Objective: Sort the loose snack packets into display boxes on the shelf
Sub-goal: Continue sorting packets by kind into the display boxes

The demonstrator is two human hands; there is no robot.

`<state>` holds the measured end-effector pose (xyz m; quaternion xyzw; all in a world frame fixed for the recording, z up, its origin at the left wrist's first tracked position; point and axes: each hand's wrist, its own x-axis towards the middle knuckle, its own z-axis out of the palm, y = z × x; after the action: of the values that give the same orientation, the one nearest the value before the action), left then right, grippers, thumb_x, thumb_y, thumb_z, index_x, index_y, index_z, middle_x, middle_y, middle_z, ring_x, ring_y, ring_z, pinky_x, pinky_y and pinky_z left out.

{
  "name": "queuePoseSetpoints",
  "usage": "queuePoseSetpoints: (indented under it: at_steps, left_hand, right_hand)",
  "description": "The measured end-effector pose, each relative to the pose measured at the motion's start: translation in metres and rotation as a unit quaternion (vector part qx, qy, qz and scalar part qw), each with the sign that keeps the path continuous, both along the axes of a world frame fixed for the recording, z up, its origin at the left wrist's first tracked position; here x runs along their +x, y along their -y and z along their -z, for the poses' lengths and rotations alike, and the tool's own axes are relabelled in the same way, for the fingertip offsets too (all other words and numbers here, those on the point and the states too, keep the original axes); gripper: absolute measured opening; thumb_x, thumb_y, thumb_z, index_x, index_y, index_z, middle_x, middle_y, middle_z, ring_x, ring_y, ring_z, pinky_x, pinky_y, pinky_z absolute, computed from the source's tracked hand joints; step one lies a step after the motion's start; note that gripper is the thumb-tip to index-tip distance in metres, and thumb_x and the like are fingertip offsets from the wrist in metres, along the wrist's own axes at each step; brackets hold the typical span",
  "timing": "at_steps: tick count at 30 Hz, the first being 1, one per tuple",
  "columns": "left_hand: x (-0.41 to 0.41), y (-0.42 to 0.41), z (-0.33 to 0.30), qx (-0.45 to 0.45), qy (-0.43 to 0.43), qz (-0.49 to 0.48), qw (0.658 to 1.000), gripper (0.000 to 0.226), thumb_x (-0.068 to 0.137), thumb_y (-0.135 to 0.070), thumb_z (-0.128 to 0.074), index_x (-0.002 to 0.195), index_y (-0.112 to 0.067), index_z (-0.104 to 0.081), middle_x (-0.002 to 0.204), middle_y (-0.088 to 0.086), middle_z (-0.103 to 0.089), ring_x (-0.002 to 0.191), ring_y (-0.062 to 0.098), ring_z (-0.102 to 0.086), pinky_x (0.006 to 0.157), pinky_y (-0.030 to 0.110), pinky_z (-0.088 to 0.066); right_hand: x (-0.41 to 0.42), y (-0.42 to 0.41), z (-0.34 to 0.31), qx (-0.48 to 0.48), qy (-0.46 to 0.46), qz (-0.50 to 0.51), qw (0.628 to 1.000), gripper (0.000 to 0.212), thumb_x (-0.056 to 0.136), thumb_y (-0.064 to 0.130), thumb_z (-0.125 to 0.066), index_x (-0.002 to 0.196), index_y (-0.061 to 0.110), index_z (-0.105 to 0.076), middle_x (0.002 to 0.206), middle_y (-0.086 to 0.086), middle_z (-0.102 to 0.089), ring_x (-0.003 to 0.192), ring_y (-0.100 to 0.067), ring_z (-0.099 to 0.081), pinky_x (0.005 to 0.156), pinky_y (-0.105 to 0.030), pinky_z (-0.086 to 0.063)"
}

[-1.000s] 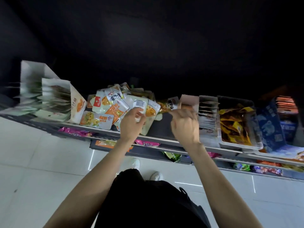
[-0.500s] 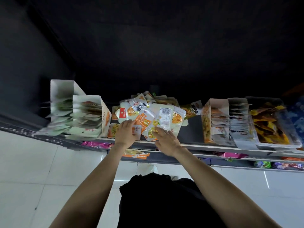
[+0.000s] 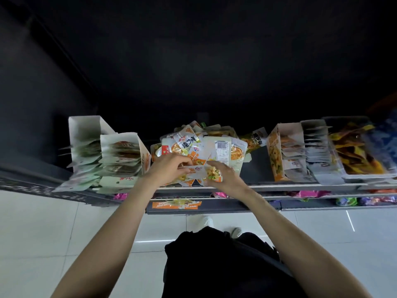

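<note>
At the front edge of the shelf (image 3: 279, 186), mid-length, both hands work the near side of a loose heap of packets (image 3: 206, 145). The left hand (image 3: 169, 166) curls its fingers on a pale packet (image 3: 194, 169) at the heap's front, seemingly to peel it free of the others. The right hand (image 3: 223, 175) lies over the orange-and-yellow packet (image 3: 211, 176) beside it, fingers fairly straight, probably steadying it so the heap does not slide off the edge; whether it pinches anything I cannot tell.

The heap holds too many overlapping packets to count. Toward the shelf's left end stand two white boxes (image 3: 120, 155), packets filed upright in rows so their faces show. Toward the right end are an orange box (image 3: 277, 151), a row of grey packets (image 3: 318, 155) just beside it, and a clear tray (image 3: 365, 175) of yellow-brown packets. One orange packet (image 3: 176, 204) lies alone on the lower shelf.
</note>
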<state>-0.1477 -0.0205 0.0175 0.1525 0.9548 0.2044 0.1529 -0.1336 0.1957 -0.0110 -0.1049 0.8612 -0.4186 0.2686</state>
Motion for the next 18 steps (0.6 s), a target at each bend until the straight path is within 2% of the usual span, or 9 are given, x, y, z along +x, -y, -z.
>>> queuePoseSetpoints:
  at_steps: [2,4,6,8,9,11,14,16,18]
  left_hand:
    - [-0.001,-0.011,-0.022,0.058,0.004,0.021,0.998,0.029,0.082,-0.035,-0.068,0.107,-0.022,-0.069,0.105,-0.008,-0.069,0.093,0.011,-0.063,0.08,0.029,-0.051]
    - [-0.002,-0.029,-0.04,0.118,-0.013,0.038,0.992,0.022,0.08,-0.028,-0.072,0.101,-0.02,-0.07,0.094,-0.01,-0.069,0.086,0.008,-0.063,0.077,0.029,-0.052]
    - [-0.004,-0.053,-0.054,0.166,-0.078,0.04,0.982,0.019,0.08,-0.027,-0.072,0.097,-0.019,-0.067,0.089,-0.011,-0.068,0.082,0.005,-0.063,0.075,0.027,-0.054]
    - [-0.005,-0.076,-0.057,0.201,-0.191,0.008,0.961,0.021,0.082,-0.031,-0.067,0.098,-0.018,-0.065,0.093,-0.009,-0.068,0.086,0.005,-0.062,0.079,0.026,-0.053]
    - [-0.006,-0.091,-0.057,0.223,-0.244,-0.018,0.944,0.022,0.083,-0.03,-0.064,0.1,-0.016,-0.064,0.095,-0.007,-0.067,0.089,0.006,-0.061,0.081,0.025,-0.051]
    - [-0.008,-0.124,-0.054,0.283,-0.274,-0.077,0.916,0.024,0.086,-0.026,-0.064,0.108,-0.015,-0.06,0.097,-0.007,-0.065,0.09,0.004,-0.059,0.082,0.02,-0.047]
    - [-0.014,-0.169,-0.039,0.361,-0.135,-0.144,0.911,0.041,0.085,-0.024,-0.069,0.121,-0.017,-0.051,0.094,-0.013,-0.06,0.087,0.004,-0.06,0.078,0.018,-0.049]
    - [-0.023,-0.196,-0.02,0.368,-0.033,-0.182,0.911,0.047,0.085,-0.025,-0.069,0.126,-0.017,-0.048,0.093,-0.014,-0.06,0.083,0.004,-0.061,0.078,0.026,-0.052]
    - [-0.028,-0.22,-0.004,0.349,0.011,-0.193,0.917,0.051,0.086,-0.028,-0.068,0.131,-0.017,-0.046,0.099,-0.01,-0.061,0.081,0.003,-0.06,0.08,0.027,-0.052]
  right_hand:
    - [0.002,-0.005,-0.023,-0.065,-0.031,0.038,0.997,0.055,0.083,0.026,-0.072,0.131,0.023,-0.046,0.12,0.003,-0.058,0.107,-0.01,-0.057,0.085,-0.017,-0.046]
    - [0.005,-0.015,-0.042,-0.035,-0.163,0.042,0.985,0.038,0.085,0.024,-0.07,0.118,0.02,-0.054,0.085,0.008,-0.064,0.071,-0.007,-0.064,0.059,-0.014,-0.05]
    - [0.009,-0.034,-0.058,-0.002,-0.293,0.058,0.954,0.024,0.088,0.021,-0.065,0.109,0.01,-0.058,0.062,0.006,-0.061,0.05,-0.009,-0.061,0.041,-0.016,-0.044]
    - [0.016,-0.056,-0.068,-0.002,-0.346,0.107,0.932,0.018,0.09,0.017,-0.061,0.105,0.007,-0.062,0.059,-0.002,-0.064,0.047,-0.013,-0.063,0.037,-0.017,-0.043]
    - [0.019,-0.072,-0.073,-0.004,-0.362,0.143,0.921,0.014,0.091,0.014,-0.061,0.102,0.007,-0.064,0.061,-0.004,-0.066,0.046,-0.012,-0.063,0.036,-0.011,-0.039]
    - [0.023,-0.108,-0.079,0.027,-0.398,0.209,0.893,0.006,0.091,0.008,-0.062,0.094,0.006,-0.066,0.063,-0.003,-0.067,0.045,-0.01,-0.062,0.037,-0.002,-0.031]
    - [0.021,-0.156,-0.089,0.098,-0.428,0.254,0.862,0.012,0.09,0.012,-0.056,0.094,0.007,-0.066,0.06,0.003,-0.058,0.045,-0.008,-0.049,0.041,-0.003,-0.028]
    - [0.014,-0.182,-0.094,0.124,-0.438,0.257,0.853,0.008,0.089,0.009,-0.055,0.089,0.01,-0.063,0.057,0.008,-0.046,0.046,-0.006,-0.036,0.042,-0.006,-0.022]
    - [0.001,-0.203,-0.095,0.161,-0.451,0.249,0.841,0.01,0.09,0.006,-0.056,0.081,0.006,-0.061,0.055,0.009,-0.038,0.043,-0.01,-0.032,0.041,-0.008,-0.019]
